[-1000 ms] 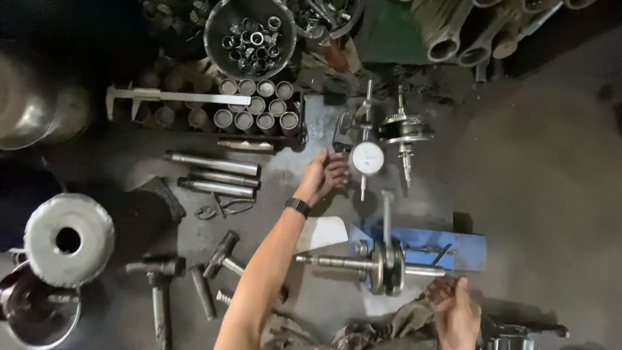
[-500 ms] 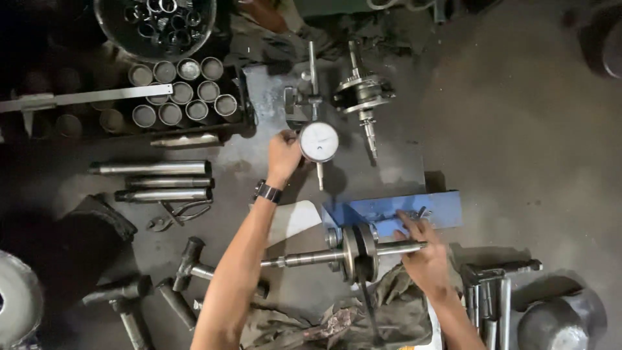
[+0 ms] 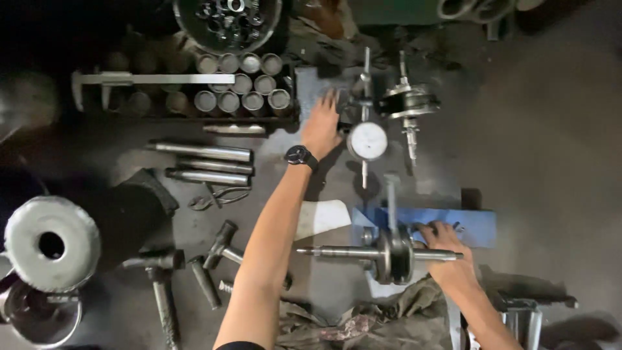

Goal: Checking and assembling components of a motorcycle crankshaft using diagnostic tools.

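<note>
Head view, looking straight down on a dark workshop floor. The left hand (image 3: 322, 126) reaches up toward 12 o'clock, fingers spread wide and flat, holding nothing; its fingertips lie just left of the dial gauge (image 3: 367, 140), whose round white face sits at about 3 o'clock from the hand. A black wristwatch (image 3: 300, 155) is on that wrist. Whether the palm touches the floor or the gauge stand cannot be told, as motion blur smears the fingers.

The right hand (image 3: 447, 249) sits low in the view, at 5 o'clock from the gauge, fingers curled over the right-hand shaft end of the crankshaft (image 3: 389, 253). The crankshaft lies level, its long axis running 9 to 3 o'clock, its round webs resting on a blue block (image 3: 476, 223). A second crankshaft (image 3: 408, 104) stands at 1 o'clock from the gauge, axis running 12 to 6.

At 10 o'clock from the left hand, a tray of short steel sleeves (image 3: 243, 91) with a large vernier caliper (image 3: 149, 80) lying across its left end. Below that, three long steel rods (image 3: 204, 162) lie side by side. A hammer (image 3: 159, 285) lies at 8 o'clock, and a grey flywheel (image 3: 52, 243) at the left edge. A greasy rag (image 3: 389, 321) is bunched just below the crankshaft.
</note>
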